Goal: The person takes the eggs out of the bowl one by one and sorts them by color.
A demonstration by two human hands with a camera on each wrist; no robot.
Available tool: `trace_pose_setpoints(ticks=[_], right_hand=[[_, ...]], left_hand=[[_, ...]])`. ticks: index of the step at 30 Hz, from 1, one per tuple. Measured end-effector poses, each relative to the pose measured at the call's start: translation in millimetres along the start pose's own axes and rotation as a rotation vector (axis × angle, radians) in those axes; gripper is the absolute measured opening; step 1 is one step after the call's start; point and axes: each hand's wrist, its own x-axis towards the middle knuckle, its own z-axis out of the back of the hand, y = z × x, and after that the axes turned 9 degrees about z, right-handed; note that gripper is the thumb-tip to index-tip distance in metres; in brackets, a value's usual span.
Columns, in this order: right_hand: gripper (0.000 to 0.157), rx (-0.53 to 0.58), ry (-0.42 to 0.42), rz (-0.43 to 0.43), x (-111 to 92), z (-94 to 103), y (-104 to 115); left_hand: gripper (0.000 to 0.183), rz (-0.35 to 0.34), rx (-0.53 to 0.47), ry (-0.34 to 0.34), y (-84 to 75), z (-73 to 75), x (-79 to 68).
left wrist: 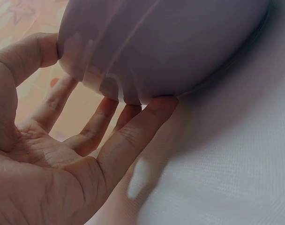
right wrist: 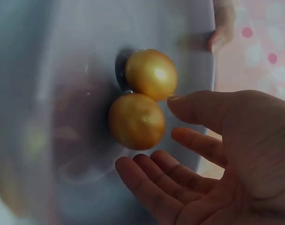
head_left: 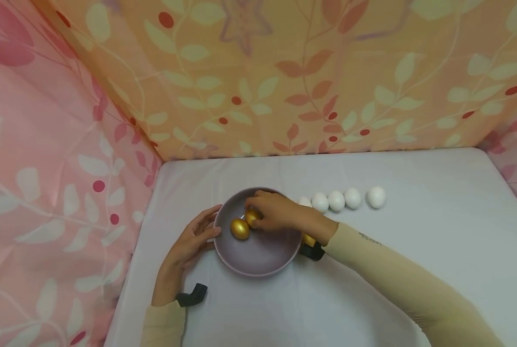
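Note:
Two golden eggs lie side by side in a mauve bowl (head_left: 258, 262), one golden egg (head_left: 239, 229) nearer the left and another golden egg (head_left: 252, 218) under the right fingers. My right hand (head_left: 276, 210) reaches into the bowl from the right. In the right wrist view, its thumb and fingers are spread around the nearer egg (right wrist: 137, 122), with gaps showing between fingertips and shell. At the bowl's left side, my left hand (head_left: 193, 238) holds the bowl, thumb at the rim. Its fingertips (left wrist: 163, 105) press against the outer wall in the left wrist view.
Several white eggs (head_left: 336, 201) stand in a row right of the bowl, the last white egg (head_left: 376, 197) set slightly apart. Another golden thing (head_left: 309, 240) shows partly beneath the right wrist. A white cloth (head_left: 354, 308) covers the table; patterned curtains (head_left: 258, 96) hang behind and beside it.

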Motion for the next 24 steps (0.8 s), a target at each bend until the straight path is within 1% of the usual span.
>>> trace_pose_setpoints(ticks=[4,8,10,13,19,21,24], right_hand=[[0.029,-0.001,-0.004,0.007,9.2,-3.5,3.2],[0.015,-0.026,0.001,0.022,16.2,-10.7,4.9],[0.013,-0.037,0.009,0.032,19.6,-13.0,6.3],[0.017,-0.048,0.018,0.026,22.4,-13.7,7.5],[0.028,-0.062,0.059,0.002,22.0,-11.2,6.0],[0.028,-0.066,0.070,0.011,20.7,-9.7,5.5],[0.034,-0.076,0.077,0.027,17.8,-6.8,4.8]], left_hand=[[0.066,-0.007,-0.005,0.003,0.2,0.5,1.8],[0.067,0.006,0.000,0.002,-0.1,1.0,1.9],[0.067,0.014,0.001,-0.007,-0.7,1.8,-0.1],[0.066,0.013,-0.001,-0.014,-2.0,2.2,-1.8],[0.066,0.018,0.006,-0.003,-4.0,0.3,-1.3],[0.066,0.024,0.003,-0.006,-4.0,-0.5,-1.0],[0.067,0.029,0.003,-0.008,-3.6,-1.7,-0.4]])
